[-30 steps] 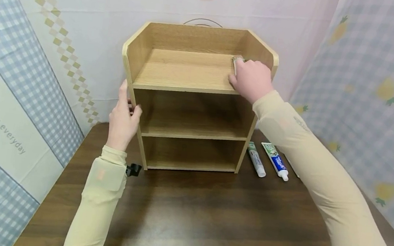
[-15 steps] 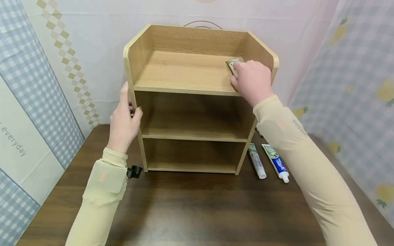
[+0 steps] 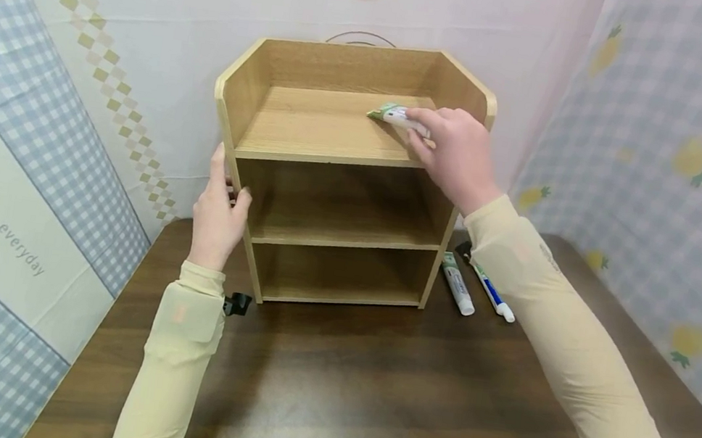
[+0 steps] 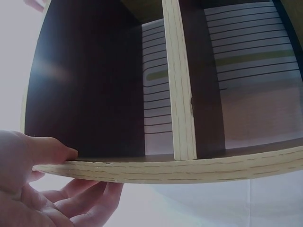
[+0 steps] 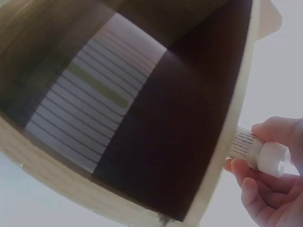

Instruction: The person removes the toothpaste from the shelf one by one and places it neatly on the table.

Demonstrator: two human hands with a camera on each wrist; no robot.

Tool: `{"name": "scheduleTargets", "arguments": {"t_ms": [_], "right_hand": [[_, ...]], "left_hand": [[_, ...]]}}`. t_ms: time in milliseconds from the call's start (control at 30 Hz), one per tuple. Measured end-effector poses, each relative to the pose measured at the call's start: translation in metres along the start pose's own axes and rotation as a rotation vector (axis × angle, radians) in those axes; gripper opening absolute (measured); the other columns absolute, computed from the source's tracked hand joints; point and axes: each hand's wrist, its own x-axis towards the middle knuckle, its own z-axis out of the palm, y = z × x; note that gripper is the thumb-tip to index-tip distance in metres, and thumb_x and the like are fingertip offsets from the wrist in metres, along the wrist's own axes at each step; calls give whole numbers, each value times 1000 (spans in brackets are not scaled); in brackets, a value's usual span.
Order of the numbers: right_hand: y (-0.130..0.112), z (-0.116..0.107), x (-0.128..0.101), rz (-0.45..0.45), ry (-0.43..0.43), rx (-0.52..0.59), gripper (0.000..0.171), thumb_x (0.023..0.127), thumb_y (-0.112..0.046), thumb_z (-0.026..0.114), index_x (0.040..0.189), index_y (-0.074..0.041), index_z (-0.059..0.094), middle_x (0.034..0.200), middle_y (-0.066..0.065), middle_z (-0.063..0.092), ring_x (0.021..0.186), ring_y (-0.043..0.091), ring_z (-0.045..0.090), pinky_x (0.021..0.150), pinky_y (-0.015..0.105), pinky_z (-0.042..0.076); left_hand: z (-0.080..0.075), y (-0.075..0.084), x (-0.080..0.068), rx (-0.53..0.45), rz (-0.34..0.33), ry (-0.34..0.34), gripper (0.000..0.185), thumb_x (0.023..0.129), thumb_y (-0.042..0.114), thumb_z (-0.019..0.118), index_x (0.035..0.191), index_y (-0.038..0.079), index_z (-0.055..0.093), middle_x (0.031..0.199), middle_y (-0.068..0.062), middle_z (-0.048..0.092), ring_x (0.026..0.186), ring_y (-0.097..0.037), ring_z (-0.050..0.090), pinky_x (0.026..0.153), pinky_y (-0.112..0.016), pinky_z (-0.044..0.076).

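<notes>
In the head view, a wooden shelf unit (image 3: 343, 174) is seen on a dark table (image 3: 368, 396). Its left side panel is gripped by the left hand (image 3: 218, 214), thumb in front, fingers behind. Above the top tray, a toothpaste tube (image 3: 392, 114) is pinched by the right hand (image 3: 454, 151), its crimped end pointing left of the fingertips. Two more tubes (image 3: 457, 285) lie on the table below that forearm, beside the shelf. The lower compartments are seen empty.

In the left wrist view, the panel edge (image 4: 189, 168) is clamped between thumb and fingers.

In the right wrist view, the tube's white cap (image 5: 272, 159) is held by curled fingers (image 5: 270, 189), just right of the shelf's edge.
</notes>
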Motion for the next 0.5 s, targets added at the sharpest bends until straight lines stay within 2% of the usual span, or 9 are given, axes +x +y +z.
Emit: {"name": "scheduleTargets", "arguments": {"t_ms": [233, 500], "right_hand": [[-10, -11, -12, -74, 171, 80, 25, 89, -14, 66, 112, -7, 72, 102, 16, 74, 82, 33, 63, 72, 44, 49], [-16, -25, -25, -137, 261, 121, 23, 90, -14, 65, 111, -6, 72, 100, 15, 74, 82, 31, 65, 71, 40, 50]], "left_hand": [[-2, -1, 0, -2, 14, 17, 68, 92, 11, 49, 150, 33, 22, 106, -23, 64, 93, -40, 64, 76, -58, 47], [-4, 1, 1, -5, 23, 27, 68, 91, 11, 50, 150, 33, 23, 103, -22, 65, 90, -40, 64, 76, -58, 46]]}}
